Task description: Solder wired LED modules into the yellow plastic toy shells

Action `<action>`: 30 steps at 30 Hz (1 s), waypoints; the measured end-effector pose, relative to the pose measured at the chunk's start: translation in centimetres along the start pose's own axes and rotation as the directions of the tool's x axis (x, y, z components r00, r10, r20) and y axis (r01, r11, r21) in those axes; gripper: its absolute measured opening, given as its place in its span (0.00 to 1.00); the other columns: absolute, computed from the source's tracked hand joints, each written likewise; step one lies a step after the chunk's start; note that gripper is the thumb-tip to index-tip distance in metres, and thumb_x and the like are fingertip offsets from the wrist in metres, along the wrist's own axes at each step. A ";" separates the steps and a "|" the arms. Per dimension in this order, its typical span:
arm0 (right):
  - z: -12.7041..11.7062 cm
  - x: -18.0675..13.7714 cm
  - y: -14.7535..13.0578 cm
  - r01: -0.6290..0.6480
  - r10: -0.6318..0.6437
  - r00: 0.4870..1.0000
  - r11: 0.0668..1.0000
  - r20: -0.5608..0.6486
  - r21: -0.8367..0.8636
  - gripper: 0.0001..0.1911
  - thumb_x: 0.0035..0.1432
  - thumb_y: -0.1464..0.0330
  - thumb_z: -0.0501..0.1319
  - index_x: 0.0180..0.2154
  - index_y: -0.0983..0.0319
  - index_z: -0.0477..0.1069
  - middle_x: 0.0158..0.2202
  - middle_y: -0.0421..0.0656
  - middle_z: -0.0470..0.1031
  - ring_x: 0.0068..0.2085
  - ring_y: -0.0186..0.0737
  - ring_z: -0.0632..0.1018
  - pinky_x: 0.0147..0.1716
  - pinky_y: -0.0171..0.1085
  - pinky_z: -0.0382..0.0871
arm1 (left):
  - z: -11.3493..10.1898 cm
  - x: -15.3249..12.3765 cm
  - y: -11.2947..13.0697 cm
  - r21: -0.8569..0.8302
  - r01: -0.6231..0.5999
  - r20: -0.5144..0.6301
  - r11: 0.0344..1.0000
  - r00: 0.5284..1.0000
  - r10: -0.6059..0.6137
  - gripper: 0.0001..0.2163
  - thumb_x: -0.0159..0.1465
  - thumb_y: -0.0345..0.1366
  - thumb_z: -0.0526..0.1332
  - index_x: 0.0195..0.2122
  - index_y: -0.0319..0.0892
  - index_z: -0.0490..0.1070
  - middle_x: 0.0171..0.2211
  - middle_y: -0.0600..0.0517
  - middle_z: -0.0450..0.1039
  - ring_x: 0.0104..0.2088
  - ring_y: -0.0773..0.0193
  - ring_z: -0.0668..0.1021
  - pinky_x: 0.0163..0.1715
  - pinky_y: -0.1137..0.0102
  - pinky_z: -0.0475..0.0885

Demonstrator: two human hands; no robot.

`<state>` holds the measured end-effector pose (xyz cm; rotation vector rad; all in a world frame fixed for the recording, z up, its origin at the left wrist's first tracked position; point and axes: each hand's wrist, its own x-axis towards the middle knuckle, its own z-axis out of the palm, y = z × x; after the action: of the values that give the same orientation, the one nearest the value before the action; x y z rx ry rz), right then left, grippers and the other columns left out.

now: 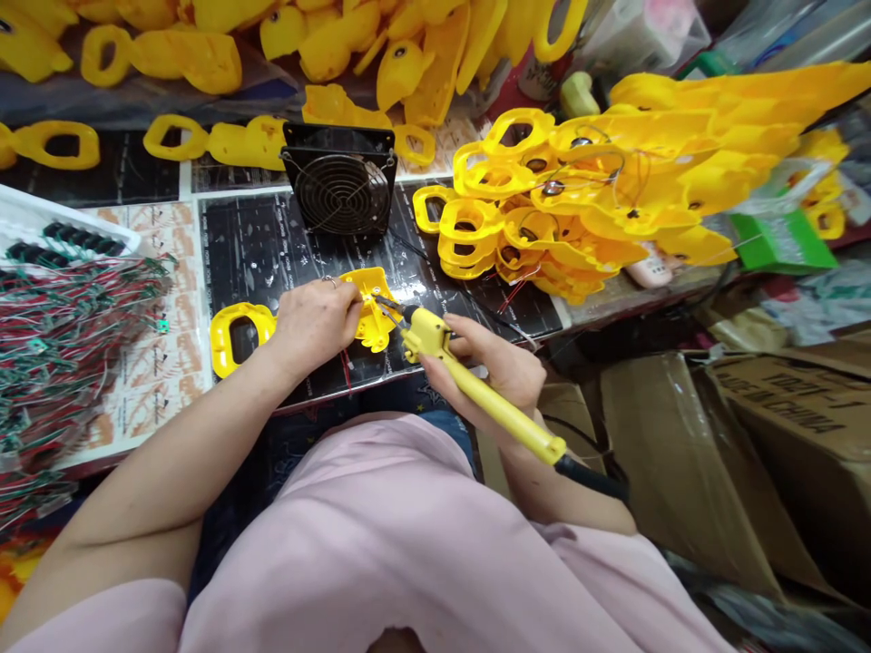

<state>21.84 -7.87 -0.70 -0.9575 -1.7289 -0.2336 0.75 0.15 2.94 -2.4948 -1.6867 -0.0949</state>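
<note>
My left hand (313, 317) is closed on a yellow plastic shell (373, 319) lying on the dark table top, and it covers the shell's middle. The shell's loop-shaped end (223, 340) shows to the left of the hand. Thin red wires hang by its lower edge. In my right hand (500, 363) is a yellow soldering iron (500, 404), gripped by its long handle, with a black cable running back from it. Its tip points left over the inside of the shell; whether it touches cannot be made out.
Behind my hands stands a black fan (342, 181). Stacked yellow shells with wires (544, 199) lie at the right, and more yellow parts (190, 59) fill the back. Bundled red and green wires (74, 336) hang from a white tray (82, 222). Cardboard boxes (680, 453) stand lower right.
</note>
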 end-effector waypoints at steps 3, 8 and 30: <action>0.4 -0.1 0.0 0.043 -0.042 0.998 0.998 -0.038 0.034 0.11 0.64 0.68 0.69 0.46 0.59 0.71 0.31 0.39 0.83 0.25 0.34 0.81 0.26 0.32 0.78 | 0.0 0.0 0.0 0.009 -0.005 0.007 1.000 1.000 0.004 0.14 0.69 0.37 0.55 0.42 0.41 0.82 0.42 0.39 0.83 0.44 0.44 0.84 0.35 0.61 0.73; 1.1 -0.3 0.2 0.046 -0.043 0.998 0.995 -0.035 0.085 0.11 0.64 0.67 0.70 0.36 0.58 0.68 0.25 0.36 0.79 0.25 0.34 0.81 0.27 0.31 0.78 | -0.4 0.0 0.2 0.021 -0.004 0.027 1.000 1.000 0.003 0.14 0.70 0.37 0.55 0.43 0.40 0.82 0.42 0.39 0.84 0.44 0.45 0.84 0.35 0.62 0.73; -0.4 -0.4 0.1 -0.064 0.062 0.995 0.998 -0.072 -0.025 0.19 0.65 0.67 0.69 0.55 0.59 0.70 0.32 0.36 0.82 0.25 0.32 0.80 0.30 0.30 0.81 | 0.1 0.1 0.0 0.076 0.002 0.012 0.997 1.000 -0.003 0.12 0.69 0.36 0.57 0.41 0.40 0.82 0.42 0.41 0.84 0.44 0.45 0.85 0.33 0.63 0.72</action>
<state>22.27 -8.20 -0.89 -1.0100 -1.6314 -0.2485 0.77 0.24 2.86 -2.4430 -1.6661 -0.0157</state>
